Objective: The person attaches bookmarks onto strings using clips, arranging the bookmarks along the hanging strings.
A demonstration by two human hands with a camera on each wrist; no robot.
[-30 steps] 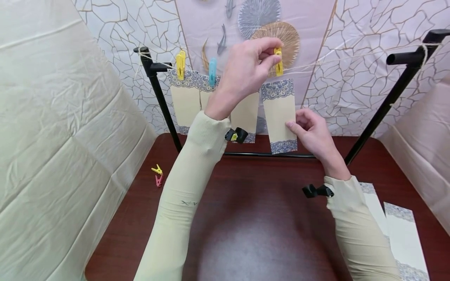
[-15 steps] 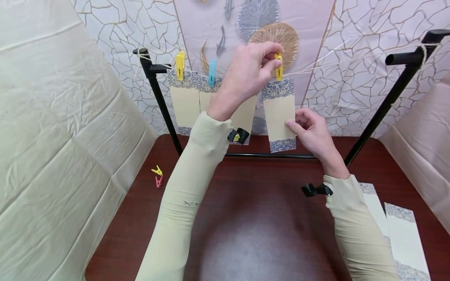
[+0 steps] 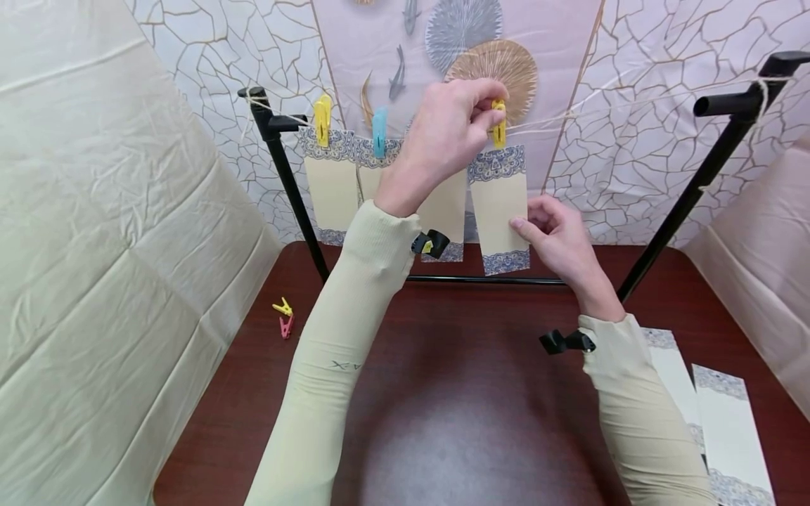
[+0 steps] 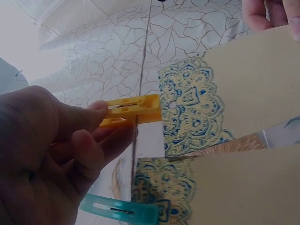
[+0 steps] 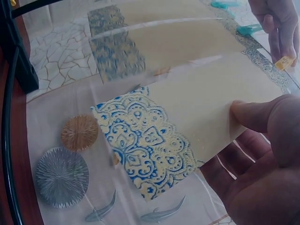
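Observation:
My left hand (image 3: pixel 443 137) pinches a yellow clothespin (image 3: pixel 499 132) between thumb and fingers, up at the string (image 4: pixel 143 56). In the left wrist view the clothespin crosses the string, its tip right at the patterned top edge of a cream card (image 3: pixel 502 211); whether it bites the card, I cannot tell. That card has blue lace borders at both ends and hangs slightly tilted. My right hand (image 3: pixel 560 235) pinches its right edge, thumb in front. To the left hang several similar cards (image 3: pixel 332 193), under another yellow clothespin (image 3: pixel 323 121) and a blue clothespin (image 3: pixel 379 132); my left arm partly hides them.
Black posts (image 3: pixel 696 176) carry the string, with a low crossbar (image 3: pixel 455 280) behind the dark red table (image 3: pixel 443 393). A small yellow clothespin (image 3: pixel 283 306) and a pink clothespin (image 3: pixel 286 326) lie at left. More cards (image 3: pixel 728 422) lie at right, partly under my right sleeve.
My left hand has come down slightly with the yellow clothespin, toward the card's top edge. The card and my right hand have shifted a little to the left.

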